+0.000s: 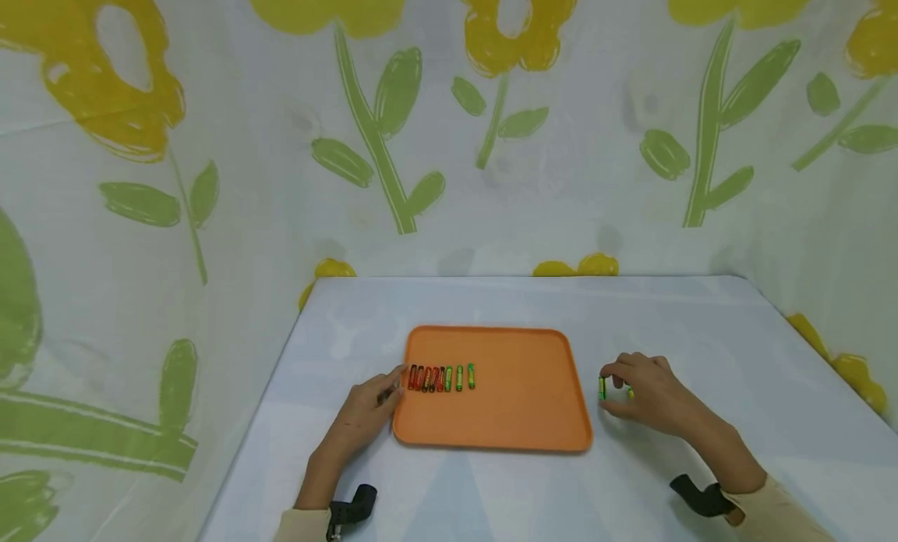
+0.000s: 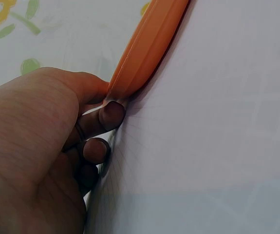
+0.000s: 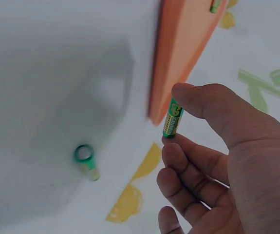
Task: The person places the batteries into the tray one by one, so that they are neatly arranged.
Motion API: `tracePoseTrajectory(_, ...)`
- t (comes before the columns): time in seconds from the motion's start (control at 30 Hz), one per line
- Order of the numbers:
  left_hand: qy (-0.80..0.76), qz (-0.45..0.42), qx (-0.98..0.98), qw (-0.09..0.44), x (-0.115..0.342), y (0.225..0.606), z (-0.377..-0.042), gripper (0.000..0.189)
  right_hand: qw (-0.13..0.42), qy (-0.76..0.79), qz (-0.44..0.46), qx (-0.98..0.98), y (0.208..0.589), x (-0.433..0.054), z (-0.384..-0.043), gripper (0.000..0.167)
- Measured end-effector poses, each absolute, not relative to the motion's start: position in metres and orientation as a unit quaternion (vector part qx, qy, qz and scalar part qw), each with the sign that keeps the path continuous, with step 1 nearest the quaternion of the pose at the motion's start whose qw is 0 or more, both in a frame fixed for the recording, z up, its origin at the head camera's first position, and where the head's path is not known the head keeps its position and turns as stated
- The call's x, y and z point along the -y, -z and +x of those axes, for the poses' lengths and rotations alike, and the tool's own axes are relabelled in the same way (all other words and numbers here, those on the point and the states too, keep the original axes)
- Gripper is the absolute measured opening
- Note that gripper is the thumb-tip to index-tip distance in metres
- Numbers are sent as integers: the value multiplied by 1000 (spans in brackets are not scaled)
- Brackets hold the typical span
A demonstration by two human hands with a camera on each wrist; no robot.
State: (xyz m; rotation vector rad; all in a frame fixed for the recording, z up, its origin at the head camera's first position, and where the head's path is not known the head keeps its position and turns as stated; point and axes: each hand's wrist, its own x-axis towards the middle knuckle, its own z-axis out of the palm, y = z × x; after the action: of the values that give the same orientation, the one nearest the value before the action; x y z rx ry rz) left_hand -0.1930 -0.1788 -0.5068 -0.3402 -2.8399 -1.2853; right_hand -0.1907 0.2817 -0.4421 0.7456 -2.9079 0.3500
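Observation:
My right hand (image 1: 652,394) pinches a small green battery (image 3: 173,118) end to end between thumb and fingertips, to the right of the orange tray (image 1: 519,417). Under that hand a second green battery (image 3: 88,162) is on the table, partly hidden by the fingers in the head view. At the tray's left edge, my left hand (image 1: 365,409) grips the rim, thumb on one side and a bent finger on the other in the left wrist view. Inside the tray, several red batteries (image 1: 426,379) stand in a row at the left, followed by green batteries (image 1: 459,378) set wider apart.
The tray lies on a pale table (image 1: 491,495) whose far edge meets a white curtain (image 1: 575,175) printed with yellow flowers. Black wrist mounts (image 1: 354,507) sit on both forearms.

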Motion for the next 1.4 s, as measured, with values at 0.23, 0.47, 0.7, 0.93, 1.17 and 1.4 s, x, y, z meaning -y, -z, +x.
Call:
tracePoseTrajectory(0.23,413,-106,904,4,180,509,-192,46,56,-131,265,954,435,-258,-198,30)
tracePoseTrajectory(0.47,412,-109,905,4,179,507,-191,46,35,-159,275,948,431,-235,-202,29)
tracePoseTrajectory(0.7,401,-103,910,5,177,506,-192,45,23,-173,295,940,433,-214,-208,30)
tracePoseTrajectory(0.93,401,-110,909,12,178,507,-192,45,16,-188,309,932,438,-198,-215,30)
tracePoseTrajectory(1.17,402,-117,908,10,180,510,-192,45,7,-198,321,926,444,-179,-221,29)
tracePoseTrajectory(1.4,397,-116,910,11,180,509,-193,45,-1,-199,333,922,446,-161,-226,27)
